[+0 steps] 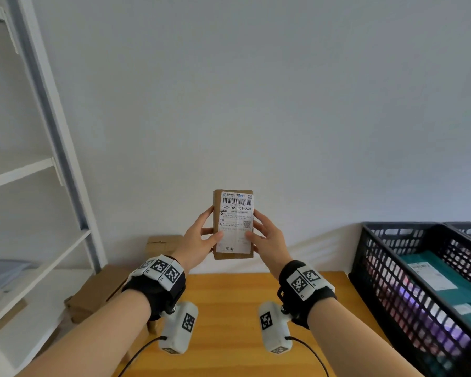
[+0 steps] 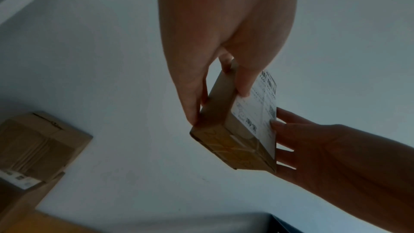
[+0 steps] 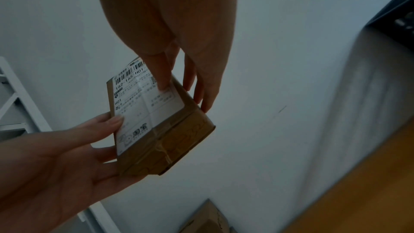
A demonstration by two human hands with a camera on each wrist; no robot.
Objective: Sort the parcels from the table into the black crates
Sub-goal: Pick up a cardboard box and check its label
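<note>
The head view is bright and even, bent at its edges; both wrist views are dim, soft beyond the fingertips (image 2: 244,91).

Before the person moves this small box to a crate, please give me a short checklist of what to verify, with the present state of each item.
1. Both hands hold the cardboard parcel: ok; left hand and right hand each have a grip on one side.
2. Label faces the person: ok; "162-165-H01-260" is readable.
3. Parcel is off the table: ok.
4. Black crate is in reach on the right: ok, apparently.
5. Room in the crate: ok; a green parcel lies inside, with space above.
6. Which crate matches H01: cannot tell.
</note>
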